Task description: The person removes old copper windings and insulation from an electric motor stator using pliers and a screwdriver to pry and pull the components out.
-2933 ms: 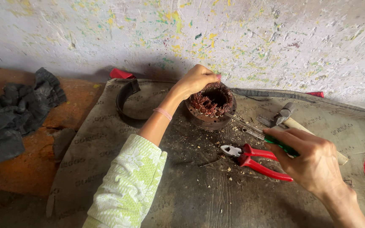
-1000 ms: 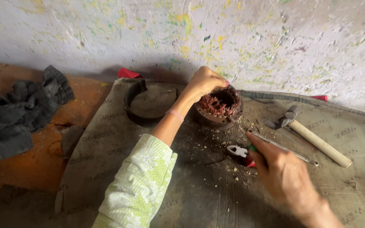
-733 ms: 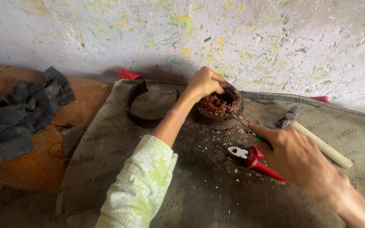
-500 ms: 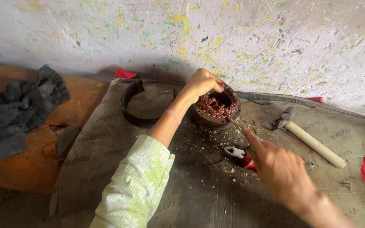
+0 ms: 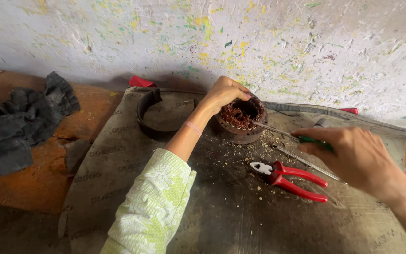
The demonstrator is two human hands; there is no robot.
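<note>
A round motor stator (image 5: 241, 117) with copper windings sits on a worn sack mat (image 5: 118, 160) by the wall. My left hand (image 5: 223, 93) grips its near-left rim, arm in a green floral sleeve. My right hand (image 5: 353, 155) holds a green-handled screwdriver (image 5: 278, 131) whose metal tip reaches the stator's right edge. Red-handled pliers (image 5: 290, 178) lie on the mat just below the screwdriver, not touched.
A dark metal ring (image 5: 152, 117) lies left of the stator. A thin metal rod (image 5: 306, 162) lies by the pliers. A crumpled dark cloth (image 5: 22, 122) rests on the orange floor at left. Crumbs of debris litter the mat. The paint-speckled wall (image 5: 203, 37) runs behind.
My right hand has risen from the pliers and now carries the green-handled screwdriver toward the stator; the hammer seen earlier is hidden behind it. My left hand stays on the stator.
</note>
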